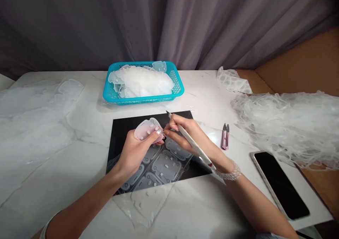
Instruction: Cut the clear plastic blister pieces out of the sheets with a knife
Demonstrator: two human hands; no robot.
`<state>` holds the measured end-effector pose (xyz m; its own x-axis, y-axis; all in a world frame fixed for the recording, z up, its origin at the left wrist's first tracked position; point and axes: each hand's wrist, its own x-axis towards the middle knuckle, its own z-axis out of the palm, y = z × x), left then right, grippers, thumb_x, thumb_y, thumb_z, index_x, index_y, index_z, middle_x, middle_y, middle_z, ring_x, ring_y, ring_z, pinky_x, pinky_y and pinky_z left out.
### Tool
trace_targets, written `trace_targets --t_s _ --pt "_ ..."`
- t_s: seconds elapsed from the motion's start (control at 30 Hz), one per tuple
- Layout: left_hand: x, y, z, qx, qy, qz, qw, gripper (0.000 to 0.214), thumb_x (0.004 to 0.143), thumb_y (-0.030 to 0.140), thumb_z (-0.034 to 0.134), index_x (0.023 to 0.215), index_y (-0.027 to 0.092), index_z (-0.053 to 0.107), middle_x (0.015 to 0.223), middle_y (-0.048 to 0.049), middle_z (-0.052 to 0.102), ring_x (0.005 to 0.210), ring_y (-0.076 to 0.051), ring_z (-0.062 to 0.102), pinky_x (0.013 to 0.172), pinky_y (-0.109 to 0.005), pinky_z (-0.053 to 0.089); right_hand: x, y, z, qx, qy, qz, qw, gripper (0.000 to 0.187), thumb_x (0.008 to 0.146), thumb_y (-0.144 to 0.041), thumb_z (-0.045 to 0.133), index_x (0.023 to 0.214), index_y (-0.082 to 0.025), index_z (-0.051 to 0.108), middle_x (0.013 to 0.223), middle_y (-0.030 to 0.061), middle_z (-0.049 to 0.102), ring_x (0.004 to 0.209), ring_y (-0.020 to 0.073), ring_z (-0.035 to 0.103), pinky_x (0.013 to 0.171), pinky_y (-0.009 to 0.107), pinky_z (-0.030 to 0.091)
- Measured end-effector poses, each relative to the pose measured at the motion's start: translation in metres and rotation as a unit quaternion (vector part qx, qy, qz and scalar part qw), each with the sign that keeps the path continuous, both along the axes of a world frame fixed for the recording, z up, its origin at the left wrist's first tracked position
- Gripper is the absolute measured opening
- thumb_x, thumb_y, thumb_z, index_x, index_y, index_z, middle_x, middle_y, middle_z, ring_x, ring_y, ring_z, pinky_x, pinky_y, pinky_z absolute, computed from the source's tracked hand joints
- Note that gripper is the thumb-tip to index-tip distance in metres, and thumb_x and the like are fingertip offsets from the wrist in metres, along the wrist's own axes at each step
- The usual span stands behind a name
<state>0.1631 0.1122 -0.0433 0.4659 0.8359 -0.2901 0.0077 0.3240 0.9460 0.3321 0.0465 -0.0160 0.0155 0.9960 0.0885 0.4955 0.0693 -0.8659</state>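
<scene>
My left hand (137,148) is closed on a small translucent silicone piece (147,129), lifted a little over a black mat (119,133). My right hand (185,133) is closed round a white craft knife (191,142) whose blade points up and away; its fingertips pinch at the edge of the same piece. Beneath both hands a translucent sheet of moulded pieces (161,165) lies on the mat.
A teal basket (174,77) of cut translucent pieces stands behind the mat. Pink thread snips (225,137) and a dark phone (280,184) lie to the right. Piles of translucent offcuts (288,126) fill the right side; more sheets (34,115) cover the left.
</scene>
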Motion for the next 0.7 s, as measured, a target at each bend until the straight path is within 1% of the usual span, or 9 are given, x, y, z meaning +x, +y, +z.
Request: trace_targets --t_s 0.1,0.17,0.23,0.27,0.3,0.37,0.47,0.57,0.7 --pt "0.000 -0.005 0.004 0.071 -0.008 -0.006 0.997 0.017 0.082 0.032 0.077 0.078 0.016 0.073 0.074 -0.0020 0.069 0.070 -0.014 0.064 0.067 -0.024 0.054 -0.003 0.001 -0.009 0.000 -0.039 -0.004 0.999 0.024 0.084 -0.011 0.050 0.075 -0.023 0.032 0.066 -0.0072 0.040 0.060 0.0103 0.027 0.055 0.024 0.025" --pt "-0.002 -0.006 0.009 0.125 -0.040 -0.014 0.991 0.013 0.086 0.029 0.073 0.080 0.017 0.071 0.073 -0.0004 0.066 0.068 -0.013 0.062 0.067 -0.023 0.053 -0.001 0.002 -0.019 0.000 -0.080 -0.029 0.996 0.025 0.081 -0.006 0.045 0.072 -0.023 0.029 0.061 -0.0078 0.032 0.059 0.0106 0.022 0.054 0.026 0.022" --pt "-0.004 -0.004 0.015 0.148 -0.083 -0.011 0.985 0.010 0.088 0.027 0.072 0.082 0.019 0.071 0.072 0.0008 0.064 0.068 -0.013 0.062 0.068 -0.024 0.052 0.005 0.003 -0.026 0.003 -0.115 -0.064 0.991 0.027 0.079 -0.004 0.043 0.069 -0.023 0.027 0.058 -0.0080 0.028 0.056 0.0106 0.020 0.054 0.027 0.020" --pt "-0.005 -0.002 0.018 0.143 -0.104 -0.007 0.984 0.009 0.088 0.027 0.072 0.083 0.020 0.070 0.072 0.0012 0.064 0.069 -0.013 0.062 0.069 -0.024 0.053 0.008 0.003 -0.027 0.009 -0.124 -0.079 0.989 0.027 0.079 -0.004 0.043 0.069 -0.023 0.026 0.058 -0.0079 0.029 0.055 0.0103 0.022 0.055 0.027 0.021" --pt "-0.005 0.000 0.020 0.128 -0.124 -0.002 0.984 0.009 0.087 0.027 0.073 0.083 0.020 0.070 0.073 0.0015 0.063 0.070 -0.012 0.062 0.070 -0.024 0.053 0.010 0.002 -0.025 0.015 -0.127 -0.091 0.988 0.027 0.080 -0.006 0.045 0.070 -0.023 0.027 0.058 -0.0075 0.033 0.054 0.0101 0.026 0.055 0.027 0.024" --pt "-0.005 0.001 0.024 0.074 -0.156 0.002 0.985 0.010 0.087 0.029 0.074 0.083 0.020 0.070 0.077 0.0012 0.064 0.073 -0.012 0.064 0.071 -0.024 0.054 0.012 0.000 -0.014 0.032 -0.123 -0.114 0.985 0.027 0.082 -0.009 0.049 0.073 -0.024 0.028 0.063 -0.0049 0.045 0.057 0.0112 0.041 0.059 0.027 0.030" --pt "-0.003 -0.003 0.027 -0.017 -0.179 -0.009 0.984 0.012 0.087 0.032 0.074 0.088 0.021 0.071 0.085 0.0005 0.065 0.077 -0.012 0.065 0.071 -0.023 0.055 0.001 -0.006 0.012 0.056 -0.071 -0.134 0.987 0.029 0.087 -0.015 0.053 0.074 -0.025 0.029 0.073 0.0008 0.060 0.075 0.0171 0.062 0.067 0.028 0.040" --pt "-0.002 -0.010 0.031 -0.080 -0.202 -0.015 0.976 0.010 0.086 0.030 0.074 0.090 0.021 0.071 0.089 0.0011 0.065 0.082 -0.012 0.064 0.076 -0.024 0.056 -0.019 -0.014 0.032 0.070 0.040 -0.130 0.988 0.036 0.090 -0.023 0.060 0.072 -0.025 0.028 0.084 0.0036 0.070 0.085 0.0197 0.069 0.070 0.029 0.047" --pt "-0.005 -0.016 0.036 -0.162 -0.232 -0.023 0.959 0.008 0.087 0.028 0.073 0.092 0.022 0.071 0.096 0.0000 0.067 0.093 -0.014 0.065 0.085 -0.028 0.057 -0.038 -0.021 0.039 0.084 0.127 -0.153 0.977 0.042 0.086 -0.023 0.067 0.067 -0.025 0.030 0.080 0.0016 0.071 0.079 0.0190 0.069 0.068 0.030 0.052"
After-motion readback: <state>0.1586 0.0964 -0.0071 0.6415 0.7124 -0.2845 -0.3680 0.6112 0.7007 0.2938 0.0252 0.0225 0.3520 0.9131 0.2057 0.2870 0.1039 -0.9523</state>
